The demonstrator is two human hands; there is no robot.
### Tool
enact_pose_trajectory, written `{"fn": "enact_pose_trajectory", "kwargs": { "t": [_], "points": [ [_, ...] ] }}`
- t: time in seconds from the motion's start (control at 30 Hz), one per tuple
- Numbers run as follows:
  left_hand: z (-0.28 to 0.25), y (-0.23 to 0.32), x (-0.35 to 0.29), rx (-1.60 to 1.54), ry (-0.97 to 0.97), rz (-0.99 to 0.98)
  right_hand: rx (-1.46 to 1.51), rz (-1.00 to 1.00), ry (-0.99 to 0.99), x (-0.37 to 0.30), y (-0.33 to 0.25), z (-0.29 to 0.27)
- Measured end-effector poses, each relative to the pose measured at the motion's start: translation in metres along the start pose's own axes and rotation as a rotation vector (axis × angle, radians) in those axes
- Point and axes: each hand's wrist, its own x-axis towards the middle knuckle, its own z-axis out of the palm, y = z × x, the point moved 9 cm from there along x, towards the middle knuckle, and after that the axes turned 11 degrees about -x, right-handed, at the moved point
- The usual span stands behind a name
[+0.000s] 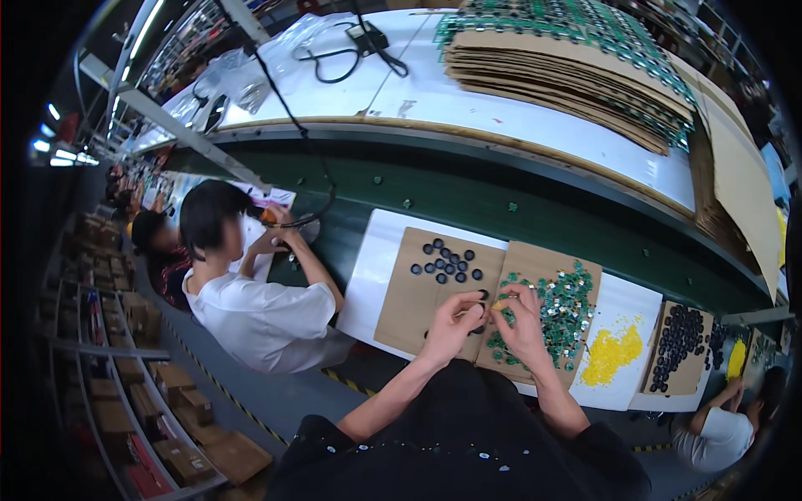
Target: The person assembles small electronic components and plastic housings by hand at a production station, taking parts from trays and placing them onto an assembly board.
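My left hand [452, 327] is closed with its fingertips pinched round a small black round cap [483, 295], partly hidden by the fingers. Close beside it, my right hand [522, 324] pinches a tiny yellow piece [497, 306]. Both hands meet over the seam between two cardboard sheets. On the left sheet [399, 313] lies a loose group of black round caps [440, 263]. Many small green circuit boards [561, 302] are spread over the right sheet [589, 271], partly under my right hand. A heap of small yellow pieces [612, 355] lies to their right on the white tabletop [363, 284].
More black caps [681, 338] cover another cardboard piece at right. Behind runs a green belt [455, 196] with scattered small boards. Above it, a white shelf [401, 104] bears stacked cardboard and boards [568, 79]. A co-worker [259, 309] sits left; another [723, 430] works far right.
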Motion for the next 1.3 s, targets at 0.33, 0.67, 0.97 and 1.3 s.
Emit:
{"fn": "enact_pose_trajectory", "kwargs": {
  "t": [0.33, 0.67, 0.97, 1.3],
  "points": [
    [0.025, 0.009, 0.005, 0.164, -0.128, 0.033, 0.294, 0.242, 0.082, -0.006, 0.000, -0.016],
    [0.048, 0.015, 0.000, 0.138, -0.221, 0.019, 0.417, 0.384, 0.211, -0.011, -0.008, -0.026],
    [0.061, 0.040, -0.007, 0.188, -0.278, 0.161, 0.979, 0.502, 0.137, -0.006, -0.010, -0.011],
    [0.064, 0.042, -0.010, 0.265, -0.303, 0.143, 1.141, 0.501, 0.010, -0.004, -0.014, -0.012]
  ]
}}
